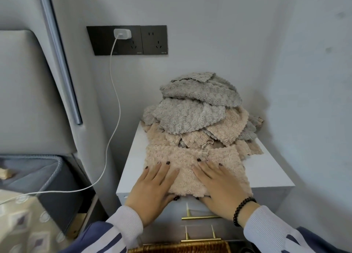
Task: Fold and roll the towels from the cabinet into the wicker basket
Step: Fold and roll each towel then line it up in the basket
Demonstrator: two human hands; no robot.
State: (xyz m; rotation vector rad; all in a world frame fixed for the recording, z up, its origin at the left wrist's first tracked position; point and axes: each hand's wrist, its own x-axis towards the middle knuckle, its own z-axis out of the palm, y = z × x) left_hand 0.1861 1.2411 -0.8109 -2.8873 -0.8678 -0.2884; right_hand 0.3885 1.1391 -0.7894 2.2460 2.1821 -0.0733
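A beige fluffy towel [188, 165] lies spread flat at the front of the white cabinet top [270, 174]. My left hand [152, 188] lies flat on its left part, fingers straight, thumb at the near hem. My right hand [219, 184] lies flat on its right part, thumb tucked under the near edge. Behind them a heap of grey towels [192, 108] and beige towels [228, 130] is piled at the back of the cabinet. The wicker basket's rim [181, 248] shows at the bottom edge, below the drawers.
Brass drawer handles [202, 217] stick out of the cabinet front under my hands. A white charger [122, 33] sits in a dark wall socket, its cable [114, 104] hanging down to the left. A padded headboard [28, 90] and bed stand at the left.
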